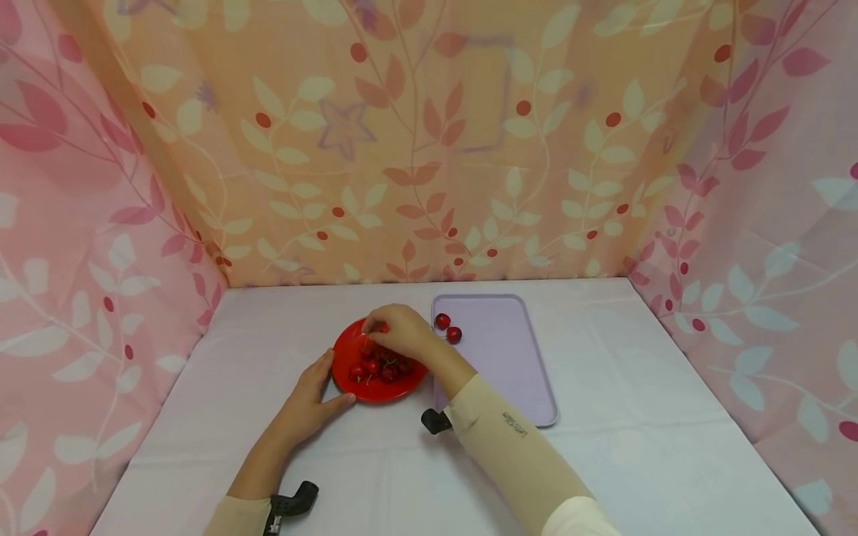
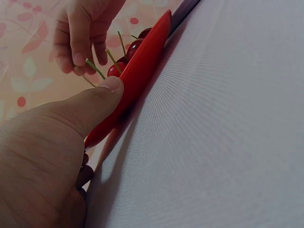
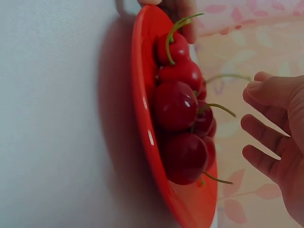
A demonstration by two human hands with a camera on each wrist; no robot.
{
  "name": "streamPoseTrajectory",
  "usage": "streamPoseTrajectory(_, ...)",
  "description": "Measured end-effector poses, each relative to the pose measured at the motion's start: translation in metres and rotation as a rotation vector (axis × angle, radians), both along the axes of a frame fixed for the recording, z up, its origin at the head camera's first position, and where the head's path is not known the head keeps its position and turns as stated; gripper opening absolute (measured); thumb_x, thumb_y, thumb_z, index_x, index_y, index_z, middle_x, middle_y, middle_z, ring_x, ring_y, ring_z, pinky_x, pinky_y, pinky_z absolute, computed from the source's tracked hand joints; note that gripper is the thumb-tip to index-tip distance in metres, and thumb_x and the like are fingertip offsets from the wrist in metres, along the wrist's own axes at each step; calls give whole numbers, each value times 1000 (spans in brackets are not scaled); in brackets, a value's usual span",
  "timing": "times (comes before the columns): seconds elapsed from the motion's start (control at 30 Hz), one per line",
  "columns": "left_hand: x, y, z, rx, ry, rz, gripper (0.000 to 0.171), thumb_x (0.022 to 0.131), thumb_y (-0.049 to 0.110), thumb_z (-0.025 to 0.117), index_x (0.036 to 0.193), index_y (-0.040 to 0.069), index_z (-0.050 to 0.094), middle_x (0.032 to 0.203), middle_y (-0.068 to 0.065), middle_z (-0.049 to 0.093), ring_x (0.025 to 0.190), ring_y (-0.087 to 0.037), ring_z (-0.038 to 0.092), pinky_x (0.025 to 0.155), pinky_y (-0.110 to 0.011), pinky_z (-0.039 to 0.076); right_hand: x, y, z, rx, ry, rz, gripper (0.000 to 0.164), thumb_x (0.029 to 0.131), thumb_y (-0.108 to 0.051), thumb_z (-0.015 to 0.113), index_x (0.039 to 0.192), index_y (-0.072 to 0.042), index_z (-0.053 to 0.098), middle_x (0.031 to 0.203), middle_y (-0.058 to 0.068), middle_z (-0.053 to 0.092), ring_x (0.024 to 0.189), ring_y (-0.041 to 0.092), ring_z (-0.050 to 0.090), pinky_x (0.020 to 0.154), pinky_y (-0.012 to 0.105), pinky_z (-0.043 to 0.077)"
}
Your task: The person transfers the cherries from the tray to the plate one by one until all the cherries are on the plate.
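A red plate (image 1: 345, 372) bears a heap of dark red cherries (image 3: 175, 105) with green stems. My left hand (image 1: 310, 398) grips the plate's left side; in the left wrist view its thumb (image 2: 102, 97) lies on the rim. Over the far part of the plate, my right hand (image 1: 405, 333) pinches a cherry stem (image 3: 228, 76) between thumb and forefinger, its other fingers spread apart. The cherry on that stem is partly hidden behind others in the right wrist view. Two cherries (image 1: 447, 328) lie at the upper left of a pale purple tray (image 1: 499, 357).
The tray stands just right of the plate, partly under the right forearm. A white cloth covers the table (image 1: 637, 417). Patterned curtains (image 1: 429, 149) close off the back and both sides. Black wrist cameras (image 1: 295, 500) stick out from both sleeves.
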State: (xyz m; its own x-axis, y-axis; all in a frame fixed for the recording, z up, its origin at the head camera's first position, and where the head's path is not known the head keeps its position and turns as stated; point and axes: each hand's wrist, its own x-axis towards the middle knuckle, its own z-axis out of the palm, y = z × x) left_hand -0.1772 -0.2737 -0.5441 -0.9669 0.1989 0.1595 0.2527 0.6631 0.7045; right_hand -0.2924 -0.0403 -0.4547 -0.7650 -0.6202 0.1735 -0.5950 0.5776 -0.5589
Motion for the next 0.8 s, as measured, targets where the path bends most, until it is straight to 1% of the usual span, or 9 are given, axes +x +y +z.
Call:
streamPoseTrajectory(0.2, 0, -1, 2, -12, -15, 2, 102, 90, 47, 77, 163, 3, 21, 168, -19, 23, 154, -43, 20, 121, -66, 23, 6, 8, 11, -7, 26, -1, 14, 95, -19, 73, 108, -19, 78, 105, -11, 74, 107, 11, 65, 104, 32, 52)
streamPoseTrajectory(0.47, 1, -1, 5, -2, -30, 5, 104, 89, 49, 77, 164, 5, 19, 169, -17, 21, 155, -41, 19, 121, -65, 24, 20, 20, 29, -51, 80, 0, 14, 96, -19, 72, 110, -19, 78, 107, -10, 75, 110, 13, 63, 103, 34, 52)
streamPoseTrajectory(0.63, 1, 1, 5, 15, -30, -1, 104, 89, 49, 77, 163, 4, 20, 169, -17, 21, 155, -41, 19, 122, -65, 23, 22, 29, 32, -67, 103, -12, 14, 96, -17, 71, 109, -18, 78, 105, -10, 74, 111, 13, 62, 103, 34, 52)
streamPoseTrajectory(0.8, 1, 1, 4, 2, -44, 2, 104, 89, 52, 76, 163, 4, 19, 170, -17, 20, 155, -41, 18, 122, -65, 23, 25, 37, 34, -58, 124, -32, 14, 95, -15, 72, 107, -18, 78, 105, -9, 74, 113, 13, 61, 103, 35, 51)
